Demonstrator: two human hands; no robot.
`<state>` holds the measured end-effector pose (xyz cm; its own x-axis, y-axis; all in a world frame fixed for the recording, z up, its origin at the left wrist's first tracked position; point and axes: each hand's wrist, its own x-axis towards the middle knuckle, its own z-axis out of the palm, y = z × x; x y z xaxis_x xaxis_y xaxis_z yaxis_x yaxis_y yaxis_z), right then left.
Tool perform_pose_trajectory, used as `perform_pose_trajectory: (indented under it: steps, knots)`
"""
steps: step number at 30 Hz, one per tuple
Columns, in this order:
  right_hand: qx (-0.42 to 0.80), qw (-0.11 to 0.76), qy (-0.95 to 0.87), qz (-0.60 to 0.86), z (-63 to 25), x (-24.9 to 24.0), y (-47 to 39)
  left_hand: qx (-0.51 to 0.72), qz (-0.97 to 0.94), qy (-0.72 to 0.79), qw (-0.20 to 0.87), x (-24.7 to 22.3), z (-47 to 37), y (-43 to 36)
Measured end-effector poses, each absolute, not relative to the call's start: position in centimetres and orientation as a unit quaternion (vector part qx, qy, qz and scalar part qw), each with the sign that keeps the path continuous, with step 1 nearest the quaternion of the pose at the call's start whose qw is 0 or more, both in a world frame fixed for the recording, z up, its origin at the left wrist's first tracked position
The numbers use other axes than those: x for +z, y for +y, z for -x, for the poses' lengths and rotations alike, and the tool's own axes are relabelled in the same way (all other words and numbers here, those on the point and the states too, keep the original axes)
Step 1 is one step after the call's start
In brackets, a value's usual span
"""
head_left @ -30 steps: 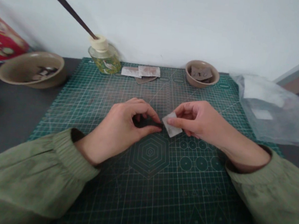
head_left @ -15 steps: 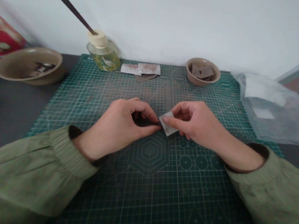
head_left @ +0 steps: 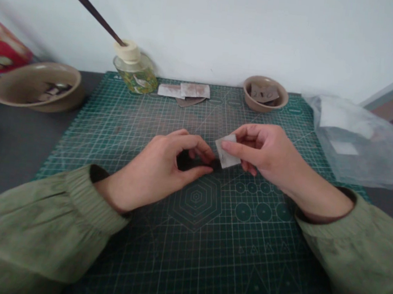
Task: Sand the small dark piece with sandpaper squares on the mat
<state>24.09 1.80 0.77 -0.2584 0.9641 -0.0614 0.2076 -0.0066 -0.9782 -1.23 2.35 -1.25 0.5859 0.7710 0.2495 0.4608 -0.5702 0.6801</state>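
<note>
Above the middle of the green cutting mat (head_left: 184,267), my right hand (head_left: 263,147) pinches a small pale grey square (head_left: 228,157) between thumb and fingers; it looks like thin paper or a sandpaper scrap and is held tilted. Just left of it, my left hand (head_left: 166,167) rests low over the mat, thumb and fingertips closed around a small dark piece (head_left: 217,164). Most of that piece is covered by the fingertips, so its kind is unclear. The lower corner of the pale square lies close to the dark piece; whether they touch, I cannot tell.
At the back stand a reed diffuser bottle (head_left: 136,73), several used sandpaper-like strips (head_left: 195,91) and a small bowl (head_left: 262,106) of brown pieces. A larger bowl (head_left: 43,72) and a red package (head_left: 3,47) are left; a clear plastic bag (head_left: 372,146) lies right.
My right hand has lifted slightly up and away with the pale square, which has turned a little. The left hand's fingertips have parted slightly, and the dark piece shows more.
</note>
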Motion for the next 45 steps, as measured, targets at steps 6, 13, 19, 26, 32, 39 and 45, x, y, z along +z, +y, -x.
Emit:
perform_pose_trajectory:
  steps: [6, 13, 19, 26, 32, 39, 45]
  knots:
    - [0.498, 0.414, -0.594, 0.477, -24.1, 0.7, 2.0, 0.284, -0.86, 0.349, 0.242, -1.2, 0.9, 2.2]
    - [0.475, 0.437, -0.594, 0.48, -24.3, 0.7, 2.1, 0.277, -0.871, 0.328, 0.238, -1.4, 0.8, 2.0]
    - [0.465, 0.435, -0.594, 0.491, -24.5, 0.6, 2.2, 0.289, -0.867, 0.31, 0.264, -0.6, 1.2, 2.0]
    - [0.459, 0.429, -0.592, 0.504, -24.5, 0.8, 2.2, 0.237, -0.875, 0.28, 0.317, 0.3, 1.4, 2.4]
    - [0.46, 0.434, -0.591, 0.501, -24.5, 0.7, 2.2, 0.213, -0.9, 0.263, 0.277, 0.3, 1.8, 3.0]
    - [0.466, 0.423, -0.595, 0.5, -24.4, 0.7, 2.2, 0.282, -0.812, 0.399, 0.319, -0.7, 1.4, 2.4]
    - [0.478, 0.41, -0.599, 0.494, -24.2, 0.8, 2.2, 0.306, -0.776, 0.387, 0.393, -1.2, 1.3, 2.3]
